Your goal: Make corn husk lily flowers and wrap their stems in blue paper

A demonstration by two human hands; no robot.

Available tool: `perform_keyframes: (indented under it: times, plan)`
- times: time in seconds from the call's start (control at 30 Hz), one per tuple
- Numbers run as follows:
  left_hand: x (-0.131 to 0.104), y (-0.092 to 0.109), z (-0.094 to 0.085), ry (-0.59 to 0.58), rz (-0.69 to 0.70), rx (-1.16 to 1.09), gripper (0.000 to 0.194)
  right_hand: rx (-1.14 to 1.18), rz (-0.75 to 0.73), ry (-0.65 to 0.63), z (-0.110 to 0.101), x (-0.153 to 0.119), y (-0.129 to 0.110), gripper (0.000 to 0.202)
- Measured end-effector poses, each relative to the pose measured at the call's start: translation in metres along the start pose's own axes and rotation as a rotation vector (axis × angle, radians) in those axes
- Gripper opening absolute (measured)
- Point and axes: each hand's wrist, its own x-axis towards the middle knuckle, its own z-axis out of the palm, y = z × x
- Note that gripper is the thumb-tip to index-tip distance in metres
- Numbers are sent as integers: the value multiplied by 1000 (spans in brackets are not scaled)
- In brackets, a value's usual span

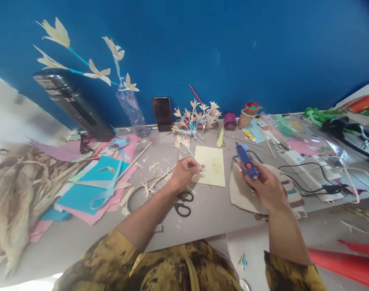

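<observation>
My left hand point(186, 173) is closed in a pinch on the thin stem of a pale, dry-petalled flower point(183, 142), whose head points away from me. The stem's lower end reaches over a yellow sheet of paper point(213, 155). In my right hand point(268, 188) is a blue hot glue gun point(247, 161), held above a beige cloth point(237, 192) with its nozzle pointing toward the wall. Black-handled scissors point(183, 209) lie just below my left wrist, partly covered by scraps.
Finished flowers point(193, 119) cluster at the back, near a phone point(162, 114) leaning on the wall. A clear bottle point(132, 111) and dark flask point(78, 105) stand left. Coloured paper point(87, 192) and dried husks point(14, 202) cover the left side. Right lies a power strip point(312, 173) with cables.
</observation>
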Motion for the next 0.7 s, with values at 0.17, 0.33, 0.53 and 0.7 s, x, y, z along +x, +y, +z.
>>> perform_keyframes:
  times: [0.17,0.33,0.53,0.7]
  plan:
    - [0,3,-1,34,-10,-183,41,3,-53,-157,4,-9,-12,42]
    - [-1,5,-7,15,27,-133,38,-114,-182,-387,24,-13,-23,35]
    - [-1,5,-8,-3,69,-88,32,-103,-238,-381,32,-12,-22,29]
    - [-1,4,-8,-26,84,-75,28,-105,-255,-405,32,-13,-18,21]
